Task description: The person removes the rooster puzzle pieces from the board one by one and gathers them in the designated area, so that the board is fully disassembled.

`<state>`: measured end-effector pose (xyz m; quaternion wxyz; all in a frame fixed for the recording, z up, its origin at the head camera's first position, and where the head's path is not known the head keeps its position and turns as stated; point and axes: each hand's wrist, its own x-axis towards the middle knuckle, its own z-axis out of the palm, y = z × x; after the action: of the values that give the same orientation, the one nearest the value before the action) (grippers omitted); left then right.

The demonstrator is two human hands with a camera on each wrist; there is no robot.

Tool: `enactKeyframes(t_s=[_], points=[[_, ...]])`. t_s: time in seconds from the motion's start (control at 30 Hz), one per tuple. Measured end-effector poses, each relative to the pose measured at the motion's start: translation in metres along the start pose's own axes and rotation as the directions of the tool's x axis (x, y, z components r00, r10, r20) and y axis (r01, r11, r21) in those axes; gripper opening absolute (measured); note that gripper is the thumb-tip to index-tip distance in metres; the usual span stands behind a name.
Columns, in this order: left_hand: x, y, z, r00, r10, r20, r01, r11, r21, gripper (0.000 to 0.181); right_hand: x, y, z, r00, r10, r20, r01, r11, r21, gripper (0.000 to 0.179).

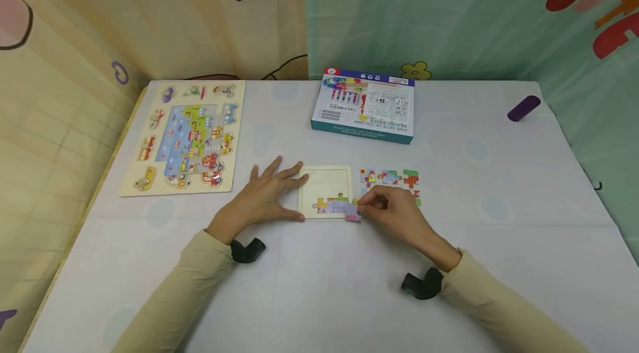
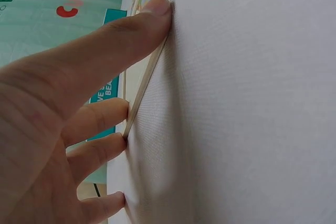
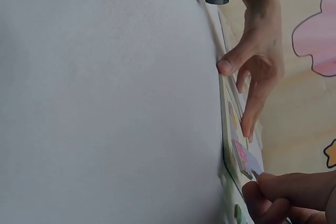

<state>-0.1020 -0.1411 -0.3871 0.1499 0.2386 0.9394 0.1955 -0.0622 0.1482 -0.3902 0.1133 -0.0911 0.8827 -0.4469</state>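
Note:
A pale wooden puzzle frame lies on the table with several joined jigsaw pieces along its near edge. My left hand rests at the frame's left side with fingers spread; in the left wrist view the thumb touches the frame's edge. Between thumb and curled fingers my right hand pinches a purple jigsaw piece, tilted over the frame's near right corner. The right wrist view shows this piece's pink pattern. More loose pieces lie right of the frame, partly hidden by the right hand.
A larger vehicle puzzle board lies at the left of the table. Behind the frame is a blue and teal box. A dark purple cylinder lies at the far right. Curtains stand along the table's back and sides.

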Motion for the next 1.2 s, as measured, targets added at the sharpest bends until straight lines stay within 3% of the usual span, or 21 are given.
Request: enactKeyframes(t_s=[0.5,1.2], points=[[-0.001,0.001,0.000,1.000,-0.001,-0.004,0.001,1.000,-0.009,0.092,-0.015,0.020,-0.015,0.999,0.031,-0.010,-0.032,0.999,-0.031,0.005],[-0.001,0.000,0.001,1.000,-0.003,-0.004,0.002,1.000,-0.003,0.093,-0.015,0.024,-0.013,0.999,-0.033,-0.033,0.029,0.995,-0.098,0.006]])
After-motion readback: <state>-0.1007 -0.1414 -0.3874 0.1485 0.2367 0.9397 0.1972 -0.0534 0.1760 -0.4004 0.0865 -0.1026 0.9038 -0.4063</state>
